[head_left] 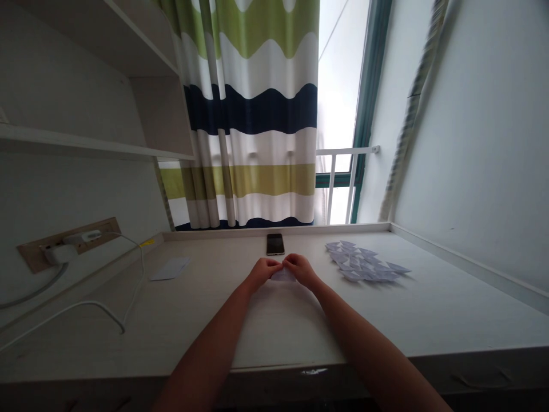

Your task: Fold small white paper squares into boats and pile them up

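Observation:
A small sheet of white paper (pixel 283 276) is held between my two hands, just above the middle of the desk. My left hand (pixel 262 271) pinches its left upper edge with thumb and fingers. From the other side, my right hand (pixel 301 269) pinches it too, and the fingertips of both hands nearly meet. Parts of the paper are hidden behind the fingers. To the right lies a pile of folded paper triangles (pixel 362 263). Over on the left, a flat stack of white paper (pixel 170 268) rests on the desk.
A black phone (pixel 275 244) lies just beyond my hands. White cables (pixel 141 269) run from the wall socket (pixel 68 243) across the desk's left side. The desk (pixel 283 332) has a raised rim at the back, below a striped curtain (pixel 257 114). A shelf (pixel 94 142) overhangs the left.

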`<action>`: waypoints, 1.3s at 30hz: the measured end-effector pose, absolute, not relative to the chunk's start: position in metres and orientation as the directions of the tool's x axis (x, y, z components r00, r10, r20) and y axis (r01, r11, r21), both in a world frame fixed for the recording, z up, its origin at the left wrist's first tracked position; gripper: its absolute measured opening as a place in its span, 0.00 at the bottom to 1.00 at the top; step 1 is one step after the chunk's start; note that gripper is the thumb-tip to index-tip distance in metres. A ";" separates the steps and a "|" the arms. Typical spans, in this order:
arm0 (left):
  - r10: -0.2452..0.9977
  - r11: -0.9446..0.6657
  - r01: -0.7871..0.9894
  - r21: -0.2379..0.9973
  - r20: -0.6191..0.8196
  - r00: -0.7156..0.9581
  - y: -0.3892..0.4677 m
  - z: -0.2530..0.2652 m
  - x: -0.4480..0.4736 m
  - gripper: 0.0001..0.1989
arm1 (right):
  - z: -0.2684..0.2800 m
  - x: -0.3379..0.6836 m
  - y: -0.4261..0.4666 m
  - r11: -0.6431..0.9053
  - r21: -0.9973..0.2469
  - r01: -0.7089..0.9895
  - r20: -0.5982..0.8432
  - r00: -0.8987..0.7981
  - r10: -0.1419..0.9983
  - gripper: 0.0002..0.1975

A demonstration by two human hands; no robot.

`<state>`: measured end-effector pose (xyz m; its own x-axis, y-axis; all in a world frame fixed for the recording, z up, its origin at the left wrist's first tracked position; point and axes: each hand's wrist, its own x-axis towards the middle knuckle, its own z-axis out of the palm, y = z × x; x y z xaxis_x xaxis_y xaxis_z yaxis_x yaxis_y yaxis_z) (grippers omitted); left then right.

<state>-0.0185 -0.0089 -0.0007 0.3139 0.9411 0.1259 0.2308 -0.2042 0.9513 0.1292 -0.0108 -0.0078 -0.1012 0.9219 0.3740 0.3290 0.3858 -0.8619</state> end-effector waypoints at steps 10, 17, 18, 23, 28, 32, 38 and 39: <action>0.953 -0.164 0.166 0.972 0.113 0.280 -0.010 0.001 -0.016 0.15 | -0.004 0.128 -0.014 0.214 -0.976 0.044 0.209 -0.091 0.974 0.09; 0.958 -0.182 0.177 0.967 0.134 0.253 -0.009 0.000 -0.017 0.16 | -0.003 0.129 -0.015 0.289 -0.947 0.143 0.275 -0.110 0.955 0.11; 0.957 -0.182 0.178 0.967 0.133 0.257 -0.009 0.000 -0.017 0.16 | -0.004 0.129 -0.014 0.316 -0.932 0.176 0.301 -0.104 0.948 0.10; 0.950 -0.101 0.083 0.991 0.072 0.305 -0.009 -0.002 -0.016 0.19 | -0.009 0.128 -0.009 0.388 -0.878 0.279 0.386 -0.066 0.920 0.09; 0.943 -0.024 -0.002 1.000 0.024 0.333 -0.010 -0.002 -0.014 0.21 | -0.008 0.129 -0.009 0.366 -0.886 0.286 0.370 -0.043 0.928 0.09; 0.937 -0.021 -0.002 1.000 0.020 0.349 -0.011 -0.001 -0.014 0.21 | -0.006 0.129 -0.010 0.363 -0.886 0.289 0.368 -0.040 0.929 0.08; 0.939 -0.035 -0.002 0.999 0.034 0.341 -0.013 0.001 -0.013 0.20 | -0.006 0.129 -0.011 0.365 -0.890 0.272 0.368 -0.042 0.929 0.09; 0.942 -0.036 0.001 0.999 0.034 0.335 -0.014 0.002 -0.013 0.20 | -0.006 0.129 -0.011 0.362 -0.894 0.264 0.364 -0.043 0.930 0.09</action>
<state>-0.0127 -0.0138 0.0019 0.3346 0.9417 0.0338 0.0014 -0.0364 0.9993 0.1285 -0.0114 -0.0058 -0.0428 0.9304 0.3641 0.2643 0.3620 -0.8939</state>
